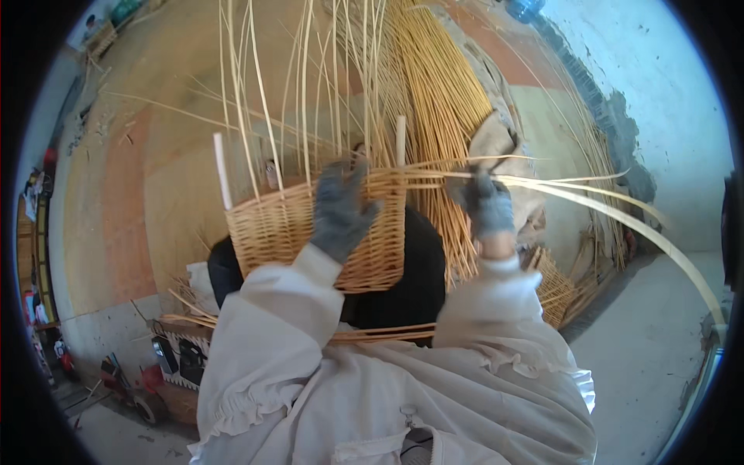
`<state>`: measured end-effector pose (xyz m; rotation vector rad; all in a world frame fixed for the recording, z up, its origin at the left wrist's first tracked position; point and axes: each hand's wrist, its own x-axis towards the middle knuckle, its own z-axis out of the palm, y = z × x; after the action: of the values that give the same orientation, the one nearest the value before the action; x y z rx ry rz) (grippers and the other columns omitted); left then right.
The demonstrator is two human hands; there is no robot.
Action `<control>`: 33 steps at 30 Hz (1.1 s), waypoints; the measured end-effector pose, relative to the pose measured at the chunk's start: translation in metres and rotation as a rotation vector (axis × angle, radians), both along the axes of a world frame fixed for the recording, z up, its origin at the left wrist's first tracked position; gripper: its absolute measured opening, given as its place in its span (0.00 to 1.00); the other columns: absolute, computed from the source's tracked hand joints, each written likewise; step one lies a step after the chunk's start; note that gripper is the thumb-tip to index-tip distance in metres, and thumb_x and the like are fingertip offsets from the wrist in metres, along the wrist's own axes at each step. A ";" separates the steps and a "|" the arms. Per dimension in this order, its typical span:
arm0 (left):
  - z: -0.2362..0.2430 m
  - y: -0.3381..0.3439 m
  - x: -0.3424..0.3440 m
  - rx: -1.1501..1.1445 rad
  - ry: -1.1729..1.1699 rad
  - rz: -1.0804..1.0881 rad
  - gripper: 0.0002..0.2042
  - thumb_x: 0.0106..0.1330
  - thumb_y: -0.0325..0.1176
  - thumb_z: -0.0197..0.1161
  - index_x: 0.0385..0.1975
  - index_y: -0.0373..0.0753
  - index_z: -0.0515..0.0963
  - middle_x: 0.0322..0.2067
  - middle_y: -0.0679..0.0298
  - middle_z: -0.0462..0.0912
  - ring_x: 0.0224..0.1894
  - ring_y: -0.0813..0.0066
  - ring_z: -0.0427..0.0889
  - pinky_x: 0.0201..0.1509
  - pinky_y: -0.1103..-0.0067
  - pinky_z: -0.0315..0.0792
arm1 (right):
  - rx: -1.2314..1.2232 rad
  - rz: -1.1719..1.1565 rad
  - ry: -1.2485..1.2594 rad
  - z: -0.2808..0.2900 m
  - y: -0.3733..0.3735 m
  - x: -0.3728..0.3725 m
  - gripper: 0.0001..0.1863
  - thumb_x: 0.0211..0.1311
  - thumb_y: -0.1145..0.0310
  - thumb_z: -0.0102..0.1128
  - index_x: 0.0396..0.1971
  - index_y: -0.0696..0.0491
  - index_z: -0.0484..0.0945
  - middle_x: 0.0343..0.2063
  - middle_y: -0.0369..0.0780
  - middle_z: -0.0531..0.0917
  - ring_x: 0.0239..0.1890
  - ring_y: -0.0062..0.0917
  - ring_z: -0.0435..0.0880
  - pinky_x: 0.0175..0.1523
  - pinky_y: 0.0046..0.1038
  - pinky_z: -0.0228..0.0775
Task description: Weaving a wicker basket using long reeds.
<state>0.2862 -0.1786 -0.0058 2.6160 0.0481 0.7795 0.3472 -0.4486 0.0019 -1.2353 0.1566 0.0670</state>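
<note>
We see a tan, box-shaped basket wall woven from thin sticks (271,236), tipped back over a black thing (422,256) that we cannot make out well. A thick pale wooden post (222,172) pokes up at the wall's top left corner, and another pale wooden post (401,139) stands near its top right corner. Tall thin bare rods (306,93) rise from the top edge between them. Our left hand in a grey glove (341,213) lies on the wall near the top edge, thumb spread away from the fingers. Our right hand in a grey glove (486,198) is past the top right corner, beside long pale bendy strips (434,175); blur hides its fingertips, so we cannot tell if it pinches them. We think the step now is weaving a row along the top edge. The next move likely calls for bending the strips round the right post, keeping them tight. Farther out, past the top right corner, a big bunch of golden-brown sticks (442,70) lies on the brown floor (170,194).
</note>
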 end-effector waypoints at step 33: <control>0.069 0.107 -0.112 -1.128 0.035 -0.371 0.27 0.65 0.50 0.55 0.50 0.29 0.70 0.39 0.58 0.76 0.39 0.69 0.75 0.43 0.74 0.70 | -0.521 -0.177 -0.497 0.078 0.014 -0.266 0.14 0.55 0.72 0.61 0.40 0.56 0.69 0.23 0.33 0.73 0.26 0.17 0.71 0.33 0.22 0.66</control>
<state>0.1745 -0.0715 0.0634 1.4970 0.0054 0.3792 0.0812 -0.4344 0.0801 -1.7111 -0.1617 -0.4580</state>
